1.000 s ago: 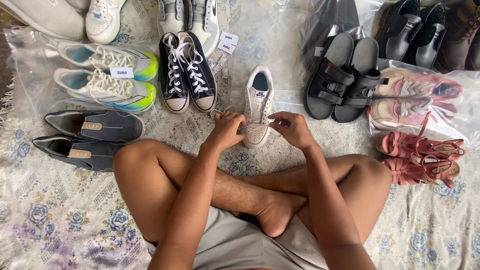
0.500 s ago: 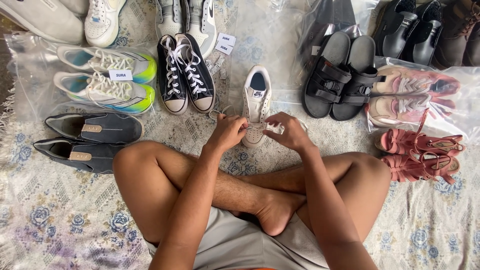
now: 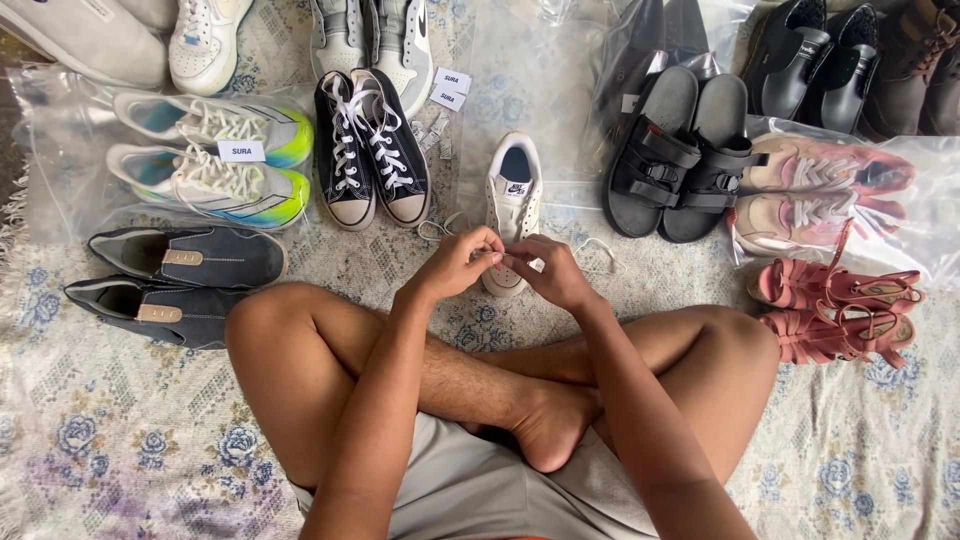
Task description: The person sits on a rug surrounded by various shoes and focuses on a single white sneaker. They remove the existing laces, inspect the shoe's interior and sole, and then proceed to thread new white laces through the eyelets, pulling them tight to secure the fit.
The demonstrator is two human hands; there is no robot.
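Note:
A single white sneaker (image 3: pixel 512 195) lies on the patterned rug in front of my crossed legs, toe toward me. My left hand (image 3: pixel 462 262) and my right hand (image 3: pixel 545 270) meet over its toe end, fingertips pinched together on its white laces. A loop of lace (image 3: pixel 600 250) trails to the right of the shoe, another at its left (image 3: pixel 436 228). My hands hide the shoe's front part.
Pairs of shoes ring me: black high-tops (image 3: pixel 370 150), white-green runners on a plastic bag (image 3: pixel 215 165), dark slip-ons (image 3: pixel 170 280), black sandals (image 3: pixel 685 150), pink sneakers in a bag (image 3: pixel 820 190), pink strappy sandals (image 3: pixel 835 305), more shoes along the top.
My hands have drawn closer together over the shoe's toe end, fingers now pinching the laces. The shoe has stayed in place.

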